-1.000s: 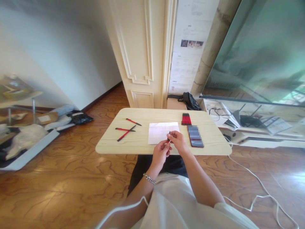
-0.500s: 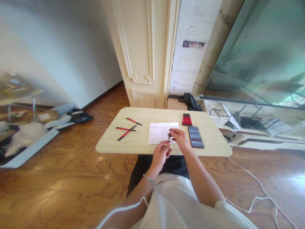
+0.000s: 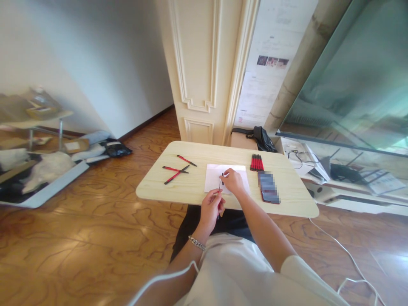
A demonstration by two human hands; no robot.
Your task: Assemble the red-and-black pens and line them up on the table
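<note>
My left hand is closed around a red pen near the table's front edge. A thin refill stands up out of the pen's top end. Just above and to the right, my right hand pinches a small black pen part over the white paper; it is apart from the barrel, beside the refill. Three red-and-black pens lie at the left of the table, two of them crossed. A row of several similar pens lies side by side at the right.
A phone lies on the light wooden table, right of the paper. Behind the table is a black bag on a box. A white cable runs over the floor at the right. Boxes and bags stand far left.
My right hand has moved off the pen with the black part, leaving the thin refill bare above my left hand. The view has shifted slightly left.
</note>
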